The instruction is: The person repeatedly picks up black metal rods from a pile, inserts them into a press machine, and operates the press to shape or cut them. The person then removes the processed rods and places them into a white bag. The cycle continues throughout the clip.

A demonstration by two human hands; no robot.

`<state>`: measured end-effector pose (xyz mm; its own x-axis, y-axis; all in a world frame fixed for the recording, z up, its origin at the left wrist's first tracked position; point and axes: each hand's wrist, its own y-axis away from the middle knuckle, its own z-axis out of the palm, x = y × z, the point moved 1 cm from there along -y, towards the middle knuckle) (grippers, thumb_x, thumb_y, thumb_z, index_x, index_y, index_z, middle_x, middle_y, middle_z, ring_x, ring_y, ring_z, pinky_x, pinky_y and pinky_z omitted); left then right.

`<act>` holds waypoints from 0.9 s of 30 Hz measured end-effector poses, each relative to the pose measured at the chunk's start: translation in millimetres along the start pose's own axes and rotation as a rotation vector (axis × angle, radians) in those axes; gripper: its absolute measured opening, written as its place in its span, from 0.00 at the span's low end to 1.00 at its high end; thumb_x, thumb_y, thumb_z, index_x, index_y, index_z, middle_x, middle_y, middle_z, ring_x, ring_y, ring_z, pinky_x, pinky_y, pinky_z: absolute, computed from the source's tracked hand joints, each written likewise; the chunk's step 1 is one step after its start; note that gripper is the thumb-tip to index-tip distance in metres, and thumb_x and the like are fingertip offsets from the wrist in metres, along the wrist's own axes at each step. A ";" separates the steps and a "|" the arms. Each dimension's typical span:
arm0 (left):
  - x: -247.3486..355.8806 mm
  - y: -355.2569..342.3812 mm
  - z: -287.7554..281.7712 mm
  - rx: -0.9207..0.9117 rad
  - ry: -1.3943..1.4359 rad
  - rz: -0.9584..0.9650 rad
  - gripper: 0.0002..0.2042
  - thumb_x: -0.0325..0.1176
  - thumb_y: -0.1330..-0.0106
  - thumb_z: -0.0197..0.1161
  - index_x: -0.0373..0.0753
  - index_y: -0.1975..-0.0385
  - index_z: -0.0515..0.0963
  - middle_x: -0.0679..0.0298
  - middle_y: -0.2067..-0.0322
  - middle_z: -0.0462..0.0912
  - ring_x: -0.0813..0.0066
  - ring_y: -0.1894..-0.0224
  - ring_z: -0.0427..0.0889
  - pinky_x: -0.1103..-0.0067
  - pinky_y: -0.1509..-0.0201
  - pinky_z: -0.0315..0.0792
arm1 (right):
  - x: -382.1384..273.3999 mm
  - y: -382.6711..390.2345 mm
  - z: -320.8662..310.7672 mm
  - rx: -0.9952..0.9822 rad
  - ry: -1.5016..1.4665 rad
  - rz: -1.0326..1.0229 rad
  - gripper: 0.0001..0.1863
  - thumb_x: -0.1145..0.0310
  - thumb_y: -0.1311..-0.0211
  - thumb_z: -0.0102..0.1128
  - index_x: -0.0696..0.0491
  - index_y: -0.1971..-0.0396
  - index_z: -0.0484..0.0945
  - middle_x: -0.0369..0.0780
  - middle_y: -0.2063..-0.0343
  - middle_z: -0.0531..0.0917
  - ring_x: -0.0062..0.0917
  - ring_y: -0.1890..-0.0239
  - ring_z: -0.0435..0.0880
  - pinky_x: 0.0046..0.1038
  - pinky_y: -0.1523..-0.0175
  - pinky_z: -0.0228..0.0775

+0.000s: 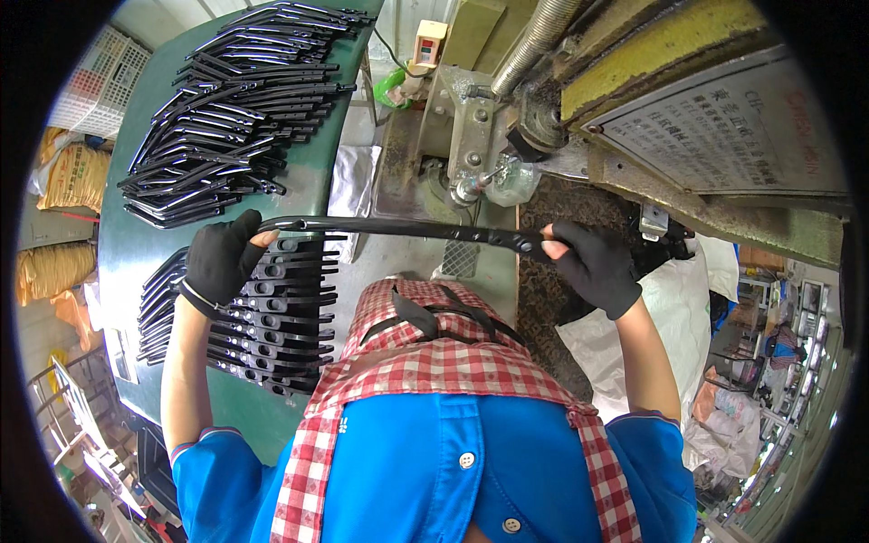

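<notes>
A long, slightly bent black metal tube (389, 228) with small holes is held level in front of my apron. My left hand (222, 261), in a black fingertip-less glove, grips its left end. At the other end, my right hand (593, 270), gloved the same way, pinches the tube between thumb and fingers. Beyond my left hand lies a heap of bent black tubes (240, 109) on the green table. Under and beside that hand runs a neat row of black tubes (272, 317) with flattened, holed ends.
The green table (136, 262) stands at the left. Ahead is a machine (475, 136) with a metal spring hose (534, 45) and a large signplate (724, 127). White sacks (643, 335) lie at the right. A plastic crate (100, 77) and yellow sacks (77, 176) stand far left.
</notes>
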<state>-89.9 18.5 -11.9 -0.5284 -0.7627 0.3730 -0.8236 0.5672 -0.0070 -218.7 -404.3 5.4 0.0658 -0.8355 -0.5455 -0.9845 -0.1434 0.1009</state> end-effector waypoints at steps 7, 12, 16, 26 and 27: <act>-10.8 -12.8 3.3 0.079 -0.065 0.115 0.19 0.51 0.34 0.55 0.39 0.73 0.73 0.51 0.88 0.70 0.46 0.81 0.74 0.62 0.78 0.63 | 3.0 -8.0 18.8 0.058 -0.032 0.007 0.24 0.49 0.35 0.54 0.55 0.82 0.77 0.48 0.87 0.74 0.44 0.85 0.74 0.37 0.79 0.62; -14.0 -20.4 16.5 -0.007 0.054 0.050 0.18 0.49 0.33 0.55 0.38 0.72 0.74 0.49 0.87 0.71 0.45 0.80 0.73 0.62 0.77 0.64 | -8.3 -13.8 9.6 0.086 0.215 0.023 0.22 0.54 0.32 0.51 0.55 0.80 0.78 0.49 0.87 0.73 0.45 0.84 0.73 0.38 0.78 0.61; -5.6 -12.8 35.2 0.000 0.095 0.049 0.19 0.49 0.32 0.54 0.37 0.72 0.75 0.47 0.86 0.72 0.43 0.78 0.75 0.61 0.76 0.65 | -15.0 -21.1 4.2 0.102 0.189 0.020 0.24 0.52 0.33 0.52 0.56 0.83 0.77 0.50 0.87 0.74 0.45 0.83 0.75 0.40 0.77 0.64; -2.9 -26.7 33.1 0.069 0.077 0.016 0.18 0.48 0.32 0.55 0.38 0.74 0.74 0.50 0.86 0.72 0.46 0.79 0.75 0.63 0.78 0.65 | -7.8 -32.7 -1.5 0.295 0.175 -0.081 0.19 0.54 0.35 0.54 0.53 0.77 0.82 0.47 0.84 0.77 0.42 0.79 0.78 0.38 0.73 0.67; -1.8 -27.4 34.9 0.064 0.097 0.010 0.18 0.47 0.32 0.56 0.38 0.74 0.74 0.50 0.86 0.72 0.46 0.79 0.75 0.63 0.78 0.65 | -5.1 -34.7 -2.2 0.278 0.194 -0.082 0.18 0.55 0.35 0.55 0.54 0.75 0.82 0.46 0.83 0.78 0.41 0.78 0.79 0.37 0.71 0.68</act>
<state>-73.6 -6.6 -44.8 -0.5168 -0.7218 0.4603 -0.8315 0.5511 -0.0694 -184.5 -396.3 6.5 0.1498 -0.9164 -0.3712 -0.9795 -0.0864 -0.1822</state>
